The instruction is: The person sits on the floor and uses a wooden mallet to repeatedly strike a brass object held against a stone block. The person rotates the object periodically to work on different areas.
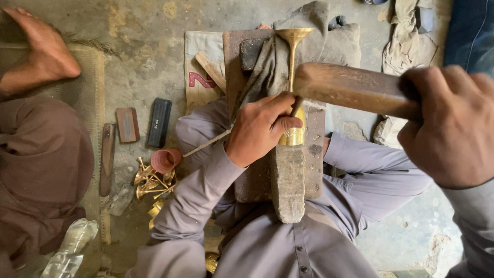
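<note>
My left hand (260, 128) grips a long brass trumpet-shaped piece (292, 77) where its stem meets the wider lower part, holding it flat on a grey stone block (288, 185) that rests on a wooden board (314, 154) over my lap. The flared end points away from me. My right hand (453, 123) is closed on a wooden mallet (355, 87), raised close to the camera; its head hangs above the brass stem, just right of my left thumb.
Several small brass pieces (149, 180) and a pink cup (165, 159) lie on the floor at my left. Dark sharpening blocks (159, 122) and a reddish block (127, 124) lie beside them. Another person's foot (43, 51) and knee (46, 154) are at far left. Cloth rags (406, 36) lie at back.
</note>
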